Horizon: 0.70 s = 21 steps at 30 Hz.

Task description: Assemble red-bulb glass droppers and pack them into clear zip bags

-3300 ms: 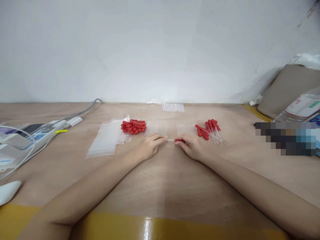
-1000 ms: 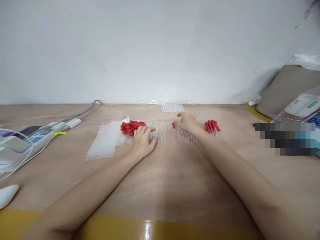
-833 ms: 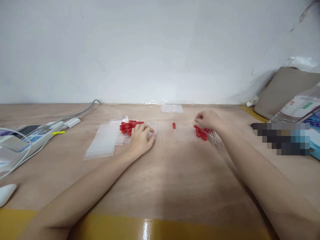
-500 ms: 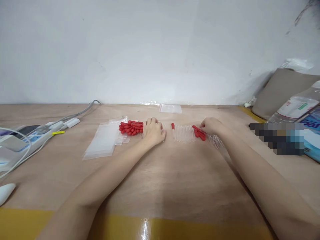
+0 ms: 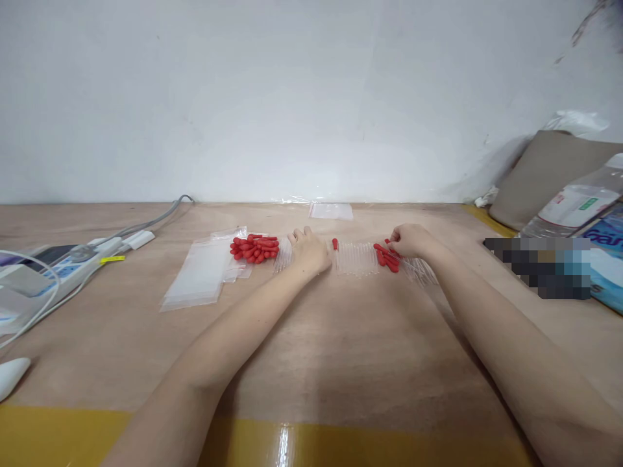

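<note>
My left hand (image 5: 311, 251) is low over the table between two groups of clear thin tubes. The fingers I can see are apart; its thumb and index finger are partly hidden. Left of it lie loose clear tubes (image 5: 283, 255) and a heap of red rubber bulbs (image 5: 254, 248). To its right, a single red bulb (image 5: 335, 244) stands at the end of a row of clear tubes (image 5: 357, 259). My right hand (image 5: 411, 240) pinches a small red rubber bulb (image 5: 388, 241) above a few more red bulbs (image 5: 388, 261). Beneath its wrist is a bundle of clear tubes (image 5: 419, 270).
Clear plastic bags (image 5: 195, 275) lie at left, and another small bag (image 5: 331, 211) near the wall. Power strips (image 5: 63, 269) with cables are at far left, beside a white object (image 5: 13, 376). A plastic bottle (image 5: 574, 211) and a blue packet (image 5: 606, 259) are at right.
My left hand has moved right, uncovering the clear tubes beside the red heap. My right hand has shifted only slightly, and a red bulb now shows at its fingertips.
</note>
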Each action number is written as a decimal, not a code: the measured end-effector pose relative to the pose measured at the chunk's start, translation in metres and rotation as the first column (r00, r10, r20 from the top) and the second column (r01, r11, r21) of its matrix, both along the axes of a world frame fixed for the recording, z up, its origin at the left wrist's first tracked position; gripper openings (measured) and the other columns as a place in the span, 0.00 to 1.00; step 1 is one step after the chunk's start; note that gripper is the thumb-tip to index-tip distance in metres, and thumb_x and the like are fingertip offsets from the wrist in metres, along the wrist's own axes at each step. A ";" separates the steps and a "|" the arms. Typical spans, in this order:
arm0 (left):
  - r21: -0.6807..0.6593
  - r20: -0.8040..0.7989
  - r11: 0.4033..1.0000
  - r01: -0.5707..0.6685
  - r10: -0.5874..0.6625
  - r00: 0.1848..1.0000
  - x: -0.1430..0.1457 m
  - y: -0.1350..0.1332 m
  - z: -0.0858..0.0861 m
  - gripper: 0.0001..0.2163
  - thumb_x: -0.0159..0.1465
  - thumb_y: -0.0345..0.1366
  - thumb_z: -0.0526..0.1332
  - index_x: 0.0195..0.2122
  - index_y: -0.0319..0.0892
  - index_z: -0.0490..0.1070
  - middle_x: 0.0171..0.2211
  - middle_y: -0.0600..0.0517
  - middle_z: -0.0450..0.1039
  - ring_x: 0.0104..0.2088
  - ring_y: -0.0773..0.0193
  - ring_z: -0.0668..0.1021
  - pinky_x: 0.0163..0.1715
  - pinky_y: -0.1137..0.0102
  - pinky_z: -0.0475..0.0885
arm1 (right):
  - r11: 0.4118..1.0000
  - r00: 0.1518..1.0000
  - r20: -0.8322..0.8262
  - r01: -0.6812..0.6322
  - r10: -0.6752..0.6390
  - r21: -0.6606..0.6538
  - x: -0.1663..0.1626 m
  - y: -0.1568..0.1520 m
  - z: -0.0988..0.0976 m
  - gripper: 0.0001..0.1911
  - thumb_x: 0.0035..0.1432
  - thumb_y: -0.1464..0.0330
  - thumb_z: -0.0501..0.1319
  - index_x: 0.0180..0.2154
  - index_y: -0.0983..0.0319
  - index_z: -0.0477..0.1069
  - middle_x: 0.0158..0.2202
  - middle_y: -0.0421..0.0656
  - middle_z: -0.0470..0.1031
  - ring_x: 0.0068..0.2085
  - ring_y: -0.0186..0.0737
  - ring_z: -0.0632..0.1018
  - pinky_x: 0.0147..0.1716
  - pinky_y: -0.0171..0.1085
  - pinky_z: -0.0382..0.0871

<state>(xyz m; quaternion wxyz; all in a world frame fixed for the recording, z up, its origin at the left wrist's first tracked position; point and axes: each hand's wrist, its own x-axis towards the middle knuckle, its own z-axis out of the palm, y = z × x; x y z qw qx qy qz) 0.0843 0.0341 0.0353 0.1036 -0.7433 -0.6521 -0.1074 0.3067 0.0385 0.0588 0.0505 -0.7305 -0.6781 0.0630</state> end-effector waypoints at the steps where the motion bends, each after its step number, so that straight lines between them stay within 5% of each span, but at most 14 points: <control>1: 0.012 0.012 1.000 0.006 -0.006 1.000 0.002 0.001 -0.001 0.14 0.54 0.39 0.57 0.33 0.34 0.74 0.39 0.36 0.65 0.41 0.44 0.64 0.39 0.54 0.54 | 1.000 0.999 -0.035 0.008 -0.008 0.002 0.000 -0.002 0.002 0.04 0.44 0.71 0.58 0.24 0.62 0.71 0.26 0.44 0.74 0.29 0.37 0.73 0.24 0.32 0.60; 4: 0.038 0.087 0.999 0.019 -0.022 0.996 0.008 0.007 -0.005 0.12 0.55 0.38 0.57 0.29 0.33 0.73 0.36 0.35 0.66 0.41 0.42 0.65 0.38 0.53 0.55 | 0.998 0.992 -0.117 0.050 -0.045 0.041 -0.001 -0.005 0.006 0.05 0.45 0.71 0.57 0.21 0.62 0.68 0.23 0.43 0.73 0.26 0.37 0.72 0.22 0.32 0.59; 7: 0.045 0.155 0.998 0.041 -0.048 0.987 0.008 0.012 -0.005 0.12 0.56 0.40 0.56 0.28 0.34 0.72 0.35 0.35 0.68 0.41 0.42 0.66 0.38 0.53 0.56 | 0.969 0.974 -0.223 0.099 -0.048 0.225 -0.005 -0.006 0.006 0.06 0.50 0.69 0.55 0.26 0.63 0.69 0.25 0.44 0.73 0.27 0.37 0.72 0.24 0.33 0.59; 12: 0.044 0.155 0.992 0.119 -0.124 0.980 -0.013 -0.004 0.011 0.11 0.59 0.38 0.54 0.31 0.35 0.69 0.34 0.38 0.71 0.38 0.47 0.70 0.38 0.56 0.57 | 0.837 0.871 -0.423 0.026 0.249 0.547 -0.028 -0.013 0.005 0.13 0.52 0.66 0.56 0.40 0.64 0.68 0.31 0.43 0.74 0.33 0.36 0.73 0.34 0.35 0.64; 14: 0.065 0.209 0.968 0.241 -0.249 0.946 -0.030 -0.016 0.013 0.09 0.62 0.36 0.50 0.35 0.38 0.66 0.30 0.45 0.72 0.33 0.55 0.72 0.40 0.58 0.57 | 0.784 0.835 -0.406 -0.047 0.371 0.619 -0.041 -0.021 0.003 0.16 0.53 0.66 0.56 0.44 0.64 0.68 0.31 0.43 0.73 0.34 0.37 0.73 0.37 0.36 0.65; 17: 0.187 0.251 0.876 0.444 -0.480 0.841 -0.058 -0.033 0.004 0.07 0.64 0.33 0.48 0.37 0.41 0.65 0.30 0.53 0.74 0.32 0.64 0.73 0.47 0.60 0.54 | 0.727 0.786 -0.366 -0.149 0.499 0.670 -0.061 -0.036 -0.009 0.12 0.54 0.65 0.56 0.38 0.64 0.72 0.34 0.45 0.72 0.36 0.38 0.73 0.38 0.37 0.66; 21: 0.269 0.288 0.823 0.500 -0.564 0.773 -0.083 -0.042 -0.020 0.07 0.64 0.35 0.53 0.40 0.42 0.67 0.34 0.52 0.76 0.33 0.65 0.74 0.48 0.62 0.53 | 0.660 0.697 -0.304 -0.318 0.650 0.681 -0.081 -0.059 -0.039 0.09 0.56 0.68 0.55 0.38 0.61 0.71 0.35 0.44 0.74 0.37 0.38 0.74 0.39 0.38 0.67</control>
